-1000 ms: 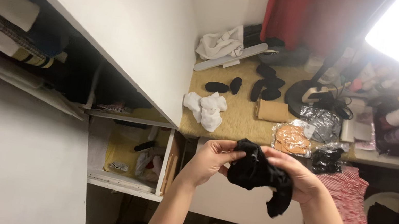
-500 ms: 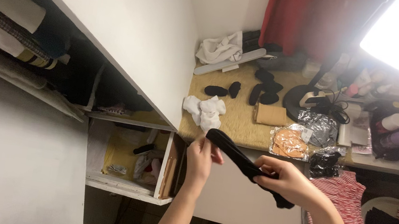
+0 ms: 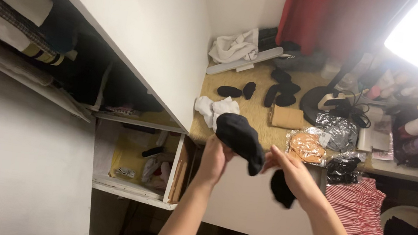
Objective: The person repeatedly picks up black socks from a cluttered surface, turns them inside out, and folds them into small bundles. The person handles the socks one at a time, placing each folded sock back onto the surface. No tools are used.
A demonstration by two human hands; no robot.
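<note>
Beside desk edge [image 3: 270, 148], hands [image 3: 214, 159] hold black sock [image 3: 242, 136].

We hold a black sock [image 3: 242, 136] up in our left hand [image 3: 214, 159], just in front of the yellow desk top [image 3: 251, 123]. Our right hand [image 3: 291, 175] grips a second dark sock [image 3: 281, 190] that hangs below it. White socks [image 3: 213, 107] lie on the desk behind, and an open drawer [image 3: 132, 161] stands at the left.
</note>
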